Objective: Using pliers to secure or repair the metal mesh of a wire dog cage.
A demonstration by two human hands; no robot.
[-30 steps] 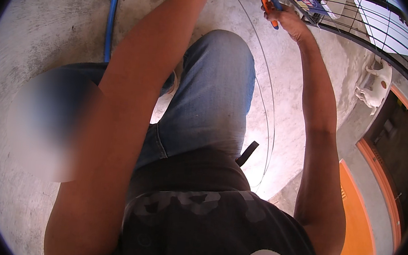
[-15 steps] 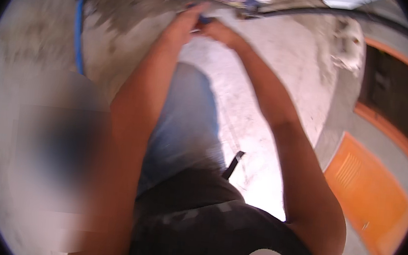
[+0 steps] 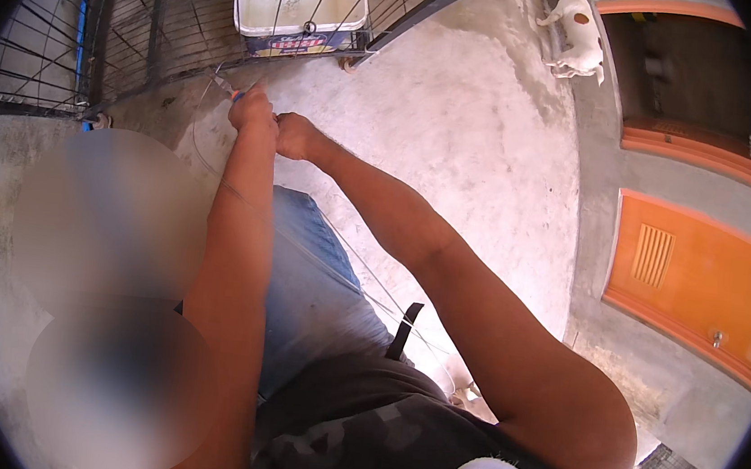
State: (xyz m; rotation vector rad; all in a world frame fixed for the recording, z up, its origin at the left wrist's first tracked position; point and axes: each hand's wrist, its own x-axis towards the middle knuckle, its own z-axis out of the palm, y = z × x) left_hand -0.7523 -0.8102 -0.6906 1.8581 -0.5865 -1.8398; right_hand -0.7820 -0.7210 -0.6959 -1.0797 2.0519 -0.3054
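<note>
My left hand (image 3: 254, 112) is closed around pliers (image 3: 224, 84), whose metal jaws point toward the lower bar of a black wire-mesh cage (image 3: 153, 23). A bit of blue and orange handle shows at the fingers. Close beside it, my right hand (image 3: 295, 136) is curled into a fist; what it grips, if anything, is hidden. A thin wire (image 3: 194, 131) loops from near the jaws, passes my left forearm and trails back over my jeans (image 3: 312, 237) toward my waist.
A white rectangular tub (image 3: 302, 6) stands behind the cage bars. At the upper right a white dog (image 3: 580, 37) with a brown spot lies on the concrete floor (image 3: 481, 172). Orange panels (image 3: 688, 274) line the right wall. Two blurred patches hide part of the left side.
The view has shifted, so the cage, tub and whole dog now show more clearly. My hands appear lower and farther left in the picture, near the cage's lower bar.
</note>
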